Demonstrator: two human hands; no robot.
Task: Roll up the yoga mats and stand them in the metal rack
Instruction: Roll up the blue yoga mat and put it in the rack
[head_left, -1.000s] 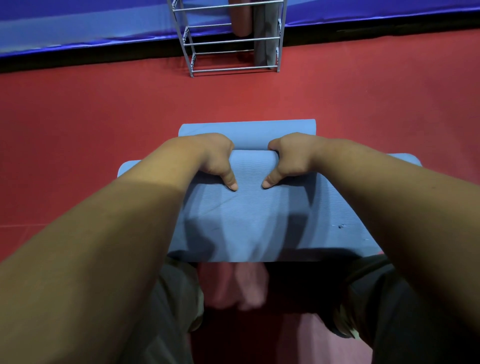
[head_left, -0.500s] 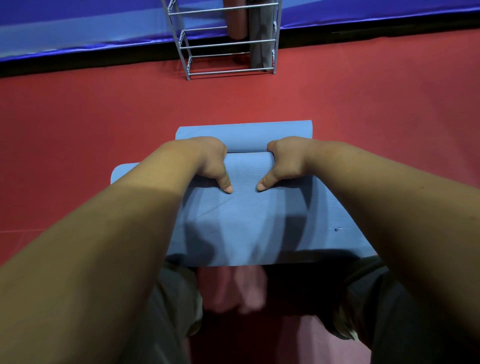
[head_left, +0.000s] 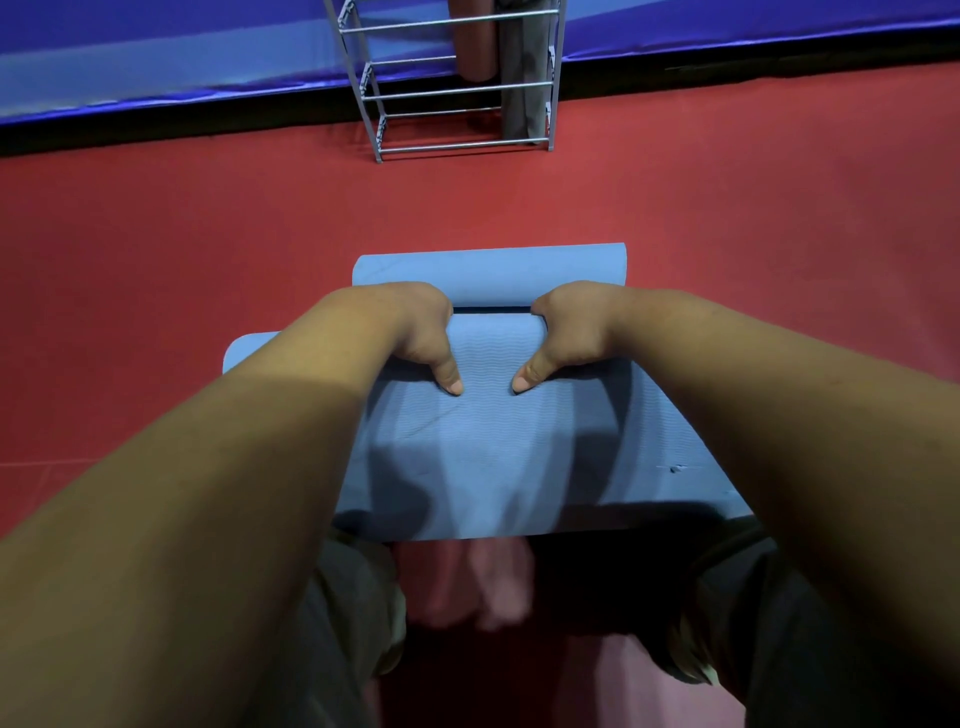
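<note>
Left hand (head_left: 421, 332), right hand (head_left: 571, 332) nearer, each grip curled round blue mat (head_left: 493, 457); rack (head_left: 457, 145) beyond.

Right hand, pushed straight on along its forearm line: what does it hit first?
Most likely the far blue roll, just beyond the right hand, which grips the nearer fold of the mat. Further on lie the red floor and the metal rack; depth is unclear.

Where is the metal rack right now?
In the head view the metal rack stands at top centre on the red floor, straight beyond the half-rolled blue yoga mat.
</note>
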